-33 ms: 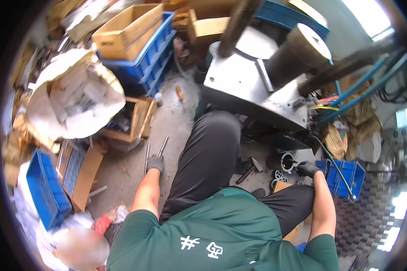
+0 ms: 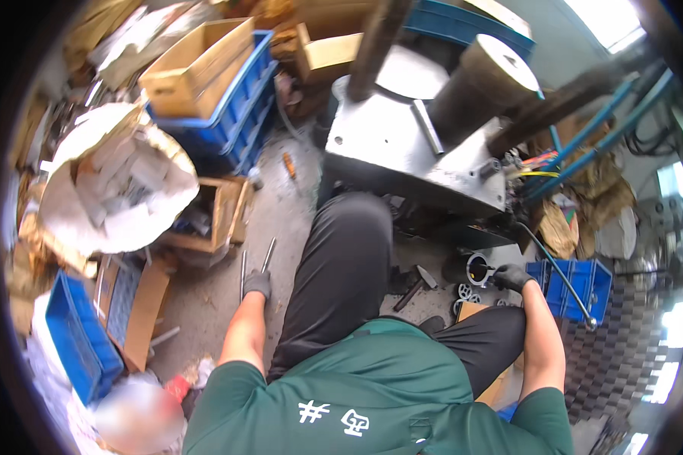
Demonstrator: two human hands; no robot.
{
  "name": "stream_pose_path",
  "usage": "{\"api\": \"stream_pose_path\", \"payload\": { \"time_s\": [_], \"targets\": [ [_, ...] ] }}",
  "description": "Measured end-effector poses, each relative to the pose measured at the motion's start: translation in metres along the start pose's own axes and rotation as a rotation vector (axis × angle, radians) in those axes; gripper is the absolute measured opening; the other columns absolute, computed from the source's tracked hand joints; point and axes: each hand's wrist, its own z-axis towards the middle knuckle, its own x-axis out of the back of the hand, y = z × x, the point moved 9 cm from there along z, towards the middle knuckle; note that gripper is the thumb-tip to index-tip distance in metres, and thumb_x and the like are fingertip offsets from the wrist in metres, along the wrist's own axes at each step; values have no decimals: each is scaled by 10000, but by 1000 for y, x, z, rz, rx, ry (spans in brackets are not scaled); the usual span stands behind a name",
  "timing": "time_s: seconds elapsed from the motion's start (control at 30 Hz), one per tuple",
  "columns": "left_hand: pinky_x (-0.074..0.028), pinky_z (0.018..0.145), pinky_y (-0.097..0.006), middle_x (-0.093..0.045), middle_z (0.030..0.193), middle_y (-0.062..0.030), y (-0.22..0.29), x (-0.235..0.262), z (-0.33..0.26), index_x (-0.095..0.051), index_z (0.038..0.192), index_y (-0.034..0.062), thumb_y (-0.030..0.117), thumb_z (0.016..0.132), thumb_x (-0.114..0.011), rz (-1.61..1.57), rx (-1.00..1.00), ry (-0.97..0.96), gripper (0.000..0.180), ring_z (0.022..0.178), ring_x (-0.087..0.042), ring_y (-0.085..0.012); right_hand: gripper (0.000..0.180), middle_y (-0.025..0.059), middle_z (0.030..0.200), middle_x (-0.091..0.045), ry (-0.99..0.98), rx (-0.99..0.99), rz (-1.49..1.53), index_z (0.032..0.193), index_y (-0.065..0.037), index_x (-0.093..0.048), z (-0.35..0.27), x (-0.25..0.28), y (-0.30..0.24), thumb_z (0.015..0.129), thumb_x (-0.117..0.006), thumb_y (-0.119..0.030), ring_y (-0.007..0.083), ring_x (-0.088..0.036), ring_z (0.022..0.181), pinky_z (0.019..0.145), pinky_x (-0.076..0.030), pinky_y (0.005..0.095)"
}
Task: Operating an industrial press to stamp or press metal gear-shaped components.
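My left hand [image 2: 257,283], in a dark grey glove, is closed around two slim metal rods [image 2: 269,255] that stick out past its fingers, slightly apart. It hovers over the floor, left of my knee. At the right, my gloved right hand [image 2: 513,278] is closed at the mouth of a dark round can [image 2: 476,268] with a pale rim. A thin dark stick [image 2: 489,268] runs from its fingers into the can; its tip is hidden. A hammer [image 2: 416,287] lies on the floor left of the can, and several small spoked wheels [image 2: 464,293] lie just below it.
A heavy metal machine table [image 2: 372,133] stands ahead, bearing a thick cylinder [image 2: 482,95] and a loose metal rod [image 2: 428,127]. Blue crates [image 2: 239,114], a large white sack [image 2: 68,205] and cardboard boxes crowd the left. A blue bin [image 2: 580,284] sits beyond my right hand. Another person is at lower left.
The whole view has shifted slightly, so the machine appears further left. Both hands keep their grips, with the rods and the can in nearly the same places.
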Motion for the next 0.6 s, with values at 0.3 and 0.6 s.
{"api": "stream_pose_path", "payload": {
  "time_s": [0.3, 0.6],
  "targets": [
    [-621, 877, -436, -746, 1003, -194, 14, 43, -23, -774, 1148, 93, -22, 972, -568, -495, -272, 42, 294, 920, -752, -332, 153, 176, 988, -727, 1016, 1116, -132, 1096, -70, -710, -151, 73, -224, 947, -732, -97, 392, -707, 926, 831, -573, 478],
    [-528, 592, -296, -609, 897, -21, -1, 205, -52, -666, 1189, 61, 74, 1056, -678, -1199, -99, 353, 135, 636, -559, -124, 507, 185, 1398, -661, 1323, 847, -147, 1398, -153, -667, -97, 90, -286, 911, -773, -247, 413, -690, 1132, 989, -538, 543]
  ]
}}
